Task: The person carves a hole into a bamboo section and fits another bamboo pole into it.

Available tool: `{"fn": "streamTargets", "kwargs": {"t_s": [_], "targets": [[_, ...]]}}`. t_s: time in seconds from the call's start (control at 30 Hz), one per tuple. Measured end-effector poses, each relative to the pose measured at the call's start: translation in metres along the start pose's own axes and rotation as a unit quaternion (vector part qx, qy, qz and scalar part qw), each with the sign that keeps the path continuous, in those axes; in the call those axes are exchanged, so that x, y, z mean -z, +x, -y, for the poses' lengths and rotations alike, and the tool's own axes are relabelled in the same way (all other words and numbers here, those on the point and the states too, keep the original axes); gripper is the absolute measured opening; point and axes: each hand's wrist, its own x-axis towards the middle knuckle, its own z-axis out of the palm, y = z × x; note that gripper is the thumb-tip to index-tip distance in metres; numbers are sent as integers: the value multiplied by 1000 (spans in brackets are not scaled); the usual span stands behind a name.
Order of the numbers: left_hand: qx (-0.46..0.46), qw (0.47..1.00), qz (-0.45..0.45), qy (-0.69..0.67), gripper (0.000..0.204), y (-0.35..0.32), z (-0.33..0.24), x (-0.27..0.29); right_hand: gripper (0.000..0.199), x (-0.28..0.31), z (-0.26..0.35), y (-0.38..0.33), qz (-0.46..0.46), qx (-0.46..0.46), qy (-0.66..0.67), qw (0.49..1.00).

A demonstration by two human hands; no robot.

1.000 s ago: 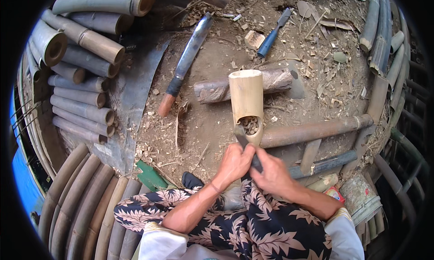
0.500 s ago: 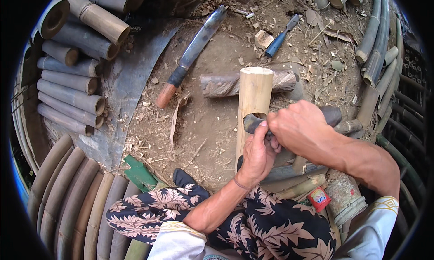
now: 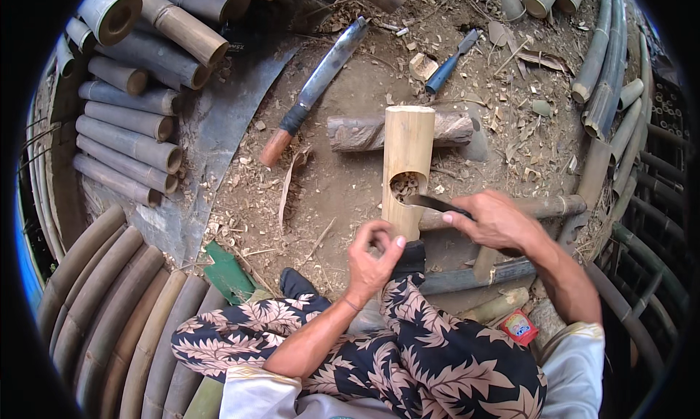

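Note:
A pale bamboo tube lies lengthwise before me, its far part over a short dark log. An oval hole cut in its top side holds wood chips. My right hand is closed around a dark-bladed knife, whose tip is at the hole's right edge. Left of the tube's near part is my left hand, its fingers loosely curved and thumb apart, with nothing in it. Whether that hand touches the tube, I cannot tell.
A machete with a wooden handle and a blue-handled chisel lie on the chip-strewn ground. Cut bamboo pieces are stacked at the left. Bamboo poles line the right. A red packet is beside my leg.
My left hand has come off the knife and moved left and nearer to me. The right hand has turned the knife and shifted it slightly nearer, uncovering the chip-filled hole.

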Motion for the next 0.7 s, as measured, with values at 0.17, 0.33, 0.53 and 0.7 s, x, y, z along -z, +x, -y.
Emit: {"fn": "streamTargets", "kwargs": {"t_s": [0.17,0.33,0.53,0.7], "targets": [[-48,991,4,-122,97,34,45,-4,36,-60,24,-21,-142,-181,566,792],[-24,979,99,-174,97,49,37,-3,37,-79,21,4,-37,-225,600,767],[-3,980,94,-174,84,53,40,-5,36,-68,13,8,42,-245,587,771],[12,983,69,-170,81,50,30,-7,34,-74,9,8,12,-237,584,776]]}}
